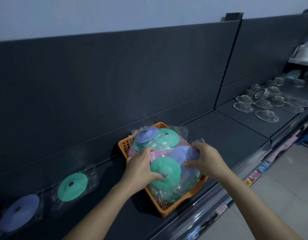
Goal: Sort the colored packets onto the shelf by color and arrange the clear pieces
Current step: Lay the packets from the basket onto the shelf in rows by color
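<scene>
Dark shelf (222,135), left hand (141,168) gripping green packet (168,166) (atop orange basket (168,213)), right hand (206,161) pinching purple packet (182,153)

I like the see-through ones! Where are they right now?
The clear pieces lie in a loose cluster on the shelf at the upper right of the head view, well right of the orange basket.
</scene>
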The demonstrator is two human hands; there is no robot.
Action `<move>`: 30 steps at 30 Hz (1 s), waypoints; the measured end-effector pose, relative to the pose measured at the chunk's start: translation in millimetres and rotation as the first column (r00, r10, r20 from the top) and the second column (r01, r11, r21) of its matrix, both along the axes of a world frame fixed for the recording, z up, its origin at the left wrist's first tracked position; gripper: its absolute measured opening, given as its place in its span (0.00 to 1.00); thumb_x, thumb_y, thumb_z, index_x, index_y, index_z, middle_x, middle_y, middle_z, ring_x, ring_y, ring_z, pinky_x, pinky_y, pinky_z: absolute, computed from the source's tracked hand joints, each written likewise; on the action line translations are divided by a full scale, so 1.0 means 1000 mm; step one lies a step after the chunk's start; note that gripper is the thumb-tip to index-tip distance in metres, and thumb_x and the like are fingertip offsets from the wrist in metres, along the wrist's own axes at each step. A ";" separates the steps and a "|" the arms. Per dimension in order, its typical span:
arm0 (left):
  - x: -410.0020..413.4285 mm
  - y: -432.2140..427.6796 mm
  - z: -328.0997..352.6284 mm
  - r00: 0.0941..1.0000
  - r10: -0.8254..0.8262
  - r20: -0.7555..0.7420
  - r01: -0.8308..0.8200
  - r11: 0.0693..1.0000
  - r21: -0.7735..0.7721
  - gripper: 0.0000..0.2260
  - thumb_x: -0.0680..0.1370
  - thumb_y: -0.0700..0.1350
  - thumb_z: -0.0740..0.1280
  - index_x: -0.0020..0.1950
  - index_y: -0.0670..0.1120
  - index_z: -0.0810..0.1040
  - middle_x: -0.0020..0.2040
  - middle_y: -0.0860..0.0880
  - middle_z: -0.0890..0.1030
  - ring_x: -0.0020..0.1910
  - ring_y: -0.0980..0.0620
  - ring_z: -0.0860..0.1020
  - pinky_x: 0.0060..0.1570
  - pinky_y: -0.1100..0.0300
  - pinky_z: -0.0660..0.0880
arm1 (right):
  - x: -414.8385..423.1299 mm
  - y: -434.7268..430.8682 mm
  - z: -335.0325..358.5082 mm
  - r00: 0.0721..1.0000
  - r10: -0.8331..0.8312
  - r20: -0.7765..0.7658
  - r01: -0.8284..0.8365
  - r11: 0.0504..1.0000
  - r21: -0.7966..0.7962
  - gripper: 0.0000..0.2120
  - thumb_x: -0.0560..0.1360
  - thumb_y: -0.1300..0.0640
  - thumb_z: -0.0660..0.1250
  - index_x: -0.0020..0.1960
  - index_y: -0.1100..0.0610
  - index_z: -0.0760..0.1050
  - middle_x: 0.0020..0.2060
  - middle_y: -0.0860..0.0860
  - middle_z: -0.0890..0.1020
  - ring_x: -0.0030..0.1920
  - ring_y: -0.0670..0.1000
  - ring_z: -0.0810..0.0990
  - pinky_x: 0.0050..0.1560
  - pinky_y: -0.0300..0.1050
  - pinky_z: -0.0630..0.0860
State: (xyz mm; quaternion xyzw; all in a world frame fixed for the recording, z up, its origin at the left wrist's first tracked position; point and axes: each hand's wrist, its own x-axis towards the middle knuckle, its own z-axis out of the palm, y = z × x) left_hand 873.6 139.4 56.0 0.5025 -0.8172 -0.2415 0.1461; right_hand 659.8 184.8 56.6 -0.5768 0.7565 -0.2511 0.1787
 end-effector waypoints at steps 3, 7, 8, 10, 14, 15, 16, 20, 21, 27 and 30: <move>0.002 -0.007 0.002 0.989 0.066 -0.133 -0.051 0.992 0.116 0.35 0.63 0.50 0.79 0.66 0.52 0.66 0.45 0.59 0.73 0.45 0.57 0.74 0.48 0.62 0.73 | -0.004 -0.001 0.003 0.994 -0.022 0.108 0.026 0.999 -0.037 0.17 0.62 0.55 0.77 0.34 0.57 0.68 0.29 0.48 0.69 0.30 0.48 0.65 0.30 0.43 0.61; 0.008 -0.018 0.002 0.918 0.184 -0.351 -0.086 0.957 0.277 0.15 0.66 0.44 0.77 0.49 0.48 0.77 0.44 0.50 0.80 0.40 0.56 0.78 0.35 0.70 0.73 | -0.012 -0.005 0.007 0.965 -0.063 0.254 0.106 0.981 -0.159 0.13 0.66 0.58 0.75 0.35 0.62 0.72 0.27 0.50 0.70 0.29 0.49 0.67 0.30 0.43 0.63; 0.009 -0.021 0.003 0.879 0.218 -0.424 -0.092 0.950 0.297 0.12 0.68 0.42 0.76 0.48 0.47 0.78 0.45 0.49 0.81 0.41 0.54 0.79 0.36 0.69 0.74 | -0.014 -0.006 0.008 0.951 -0.065 0.304 0.127 0.974 -0.189 0.13 0.67 0.58 0.74 0.35 0.62 0.71 0.27 0.50 0.70 0.28 0.49 0.67 0.29 0.43 0.64; 0.014 -0.025 0.007 0.756 0.321 -0.571 -0.125 0.926 0.355 0.08 0.71 0.40 0.73 0.48 0.45 0.78 0.46 0.47 0.83 0.45 0.51 0.81 0.41 0.63 0.78 | -0.018 -0.010 0.010 0.909 -0.070 0.411 0.179 0.956 -0.232 0.11 0.69 0.59 0.72 0.35 0.61 0.72 0.27 0.50 0.71 0.28 0.48 0.68 0.29 0.42 0.65; 0.023 -0.044 0.010 0.430 0.579 -0.693 -0.103 0.794 0.599 0.05 0.77 0.38 0.66 0.52 0.40 0.77 0.49 0.43 0.83 0.48 0.47 0.82 0.48 0.53 0.80 | -0.025 -0.025 0.007 0.806 -0.083 0.586 0.261 0.938 -0.227 0.06 0.71 0.59 0.71 0.38 0.59 0.76 0.31 0.53 0.75 0.32 0.50 0.72 0.34 0.47 0.70; 0.023 -0.050 0.009 0.395 0.606 -0.691 -0.061 0.768 0.638 0.05 0.77 0.37 0.65 0.53 0.39 0.77 0.50 0.42 0.83 0.49 0.47 0.82 0.48 0.54 0.80 | -0.026 -0.031 0.006 0.791 -0.088 0.606 0.265 0.941 -0.209 0.06 0.71 0.58 0.70 0.39 0.60 0.77 0.31 0.54 0.75 0.33 0.51 0.72 0.34 0.48 0.70; 0.022 -0.056 0.009 0.368 0.634 -0.680 -0.025 0.738 0.674 0.06 0.78 0.37 0.64 0.54 0.38 0.77 0.51 0.42 0.83 0.50 0.46 0.81 0.49 0.54 0.79 | -0.027 -0.036 0.005 0.783 -0.090 0.616 0.261 0.946 -0.194 0.06 0.71 0.58 0.70 0.40 0.60 0.77 0.32 0.55 0.75 0.33 0.51 0.72 0.34 0.48 0.70; 0.007 -0.080 0.002 0.317 0.729 -0.607 0.016 0.635 0.772 0.08 0.78 0.37 0.64 0.56 0.36 0.76 0.52 0.39 0.81 0.49 0.45 0.80 0.47 0.55 0.78 | -0.021 -0.060 0.006 0.868 -0.081 0.490 0.197 0.962 -0.190 0.13 0.68 0.57 0.69 0.35 0.64 0.68 0.29 0.53 0.69 0.32 0.49 0.67 0.33 0.45 0.66; 0.002 -0.085 0.000 0.302 0.755 -0.582 0.008 0.608 0.794 0.08 0.77 0.36 0.65 0.56 0.37 0.76 0.52 0.39 0.81 0.48 0.45 0.80 0.47 0.55 0.79 | -0.018 -0.065 0.007 0.906 -0.077 0.417 0.173 0.965 -0.199 0.13 0.68 0.58 0.68 0.32 0.61 0.65 0.28 0.51 0.66 0.31 0.49 0.65 0.32 0.44 0.63; -0.011 -0.099 -0.006 0.206 0.837 -0.508 -0.063 0.529 0.846 0.08 0.73 0.35 0.69 0.51 0.41 0.77 0.47 0.44 0.81 0.45 0.47 0.79 0.42 0.57 0.76 | -0.014 -0.086 0.002 0.969 -0.032 0.246 0.072 0.986 -0.153 0.12 0.68 0.55 0.66 0.37 0.63 0.69 0.29 0.53 0.71 0.32 0.55 0.72 0.32 0.58 0.78; -0.009 -0.094 -0.006 0.237 0.805 -0.544 -0.179 0.586 0.790 0.07 0.72 0.38 0.72 0.49 0.42 0.77 0.45 0.44 0.81 0.41 0.48 0.80 0.32 0.60 0.73 | -0.011 -0.093 0.008 0.968 0.024 0.248 0.003 0.994 -0.110 0.10 0.69 0.54 0.67 0.36 0.59 0.71 0.31 0.55 0.74 0.32 0.59 0.76 0.27 0.52 0.78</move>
